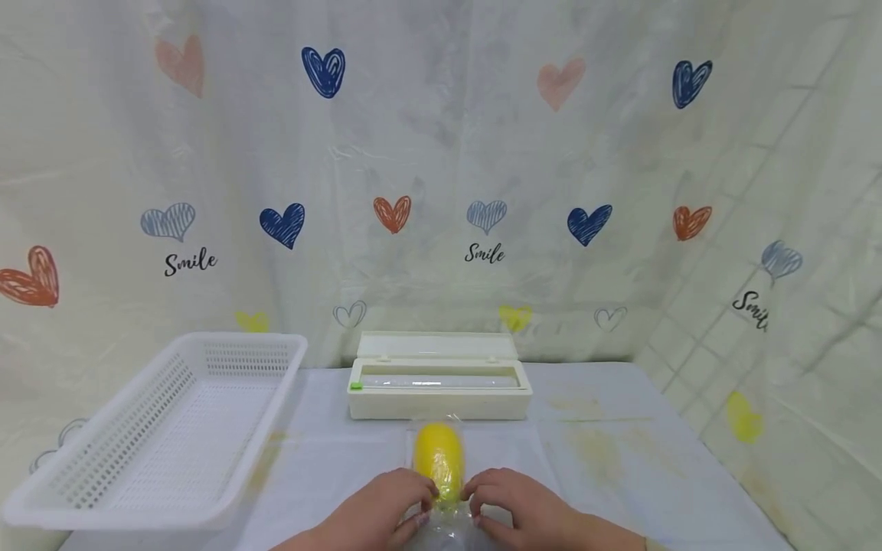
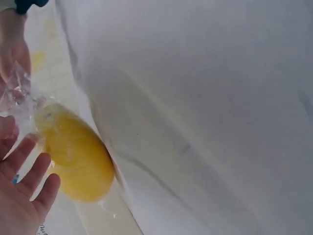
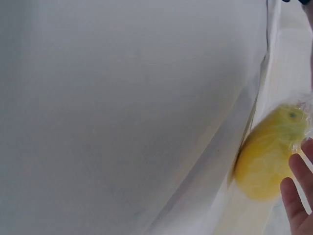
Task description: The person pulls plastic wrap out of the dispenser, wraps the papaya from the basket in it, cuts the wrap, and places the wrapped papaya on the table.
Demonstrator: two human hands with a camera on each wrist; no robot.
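Note:
An oblong yellow fruit [image 1: 438, 453], smooth with a small dark spot at its near end, lies on the white-covered table, wrapped in clear plastic film [image 1: 449, 526]. At its near left side, my left hand [image 1: 387, 503] pinches the gathered film between thumb and fingers. Opposite it, my right hand [image 1: 518, 505] pinches the film at the near right side. The left wrist view shows the fruit [image 2: 80, 156] beyond spread left fingertips, with crumpled film bunched at its tip. In the right wrist view the fruit [image 3: 264, 159] sits just past the right fingertips.
Behind the fruit stands a white film dispenser box [image 1: 441, 405], lid raised, a roll of film inside and a green slider [image 1: 356, 386] at its left. A white perforated basket [image 1: 258, 428] is on the left. A heart-printed curtain [image 1: 441, 153] hangs behind the table.

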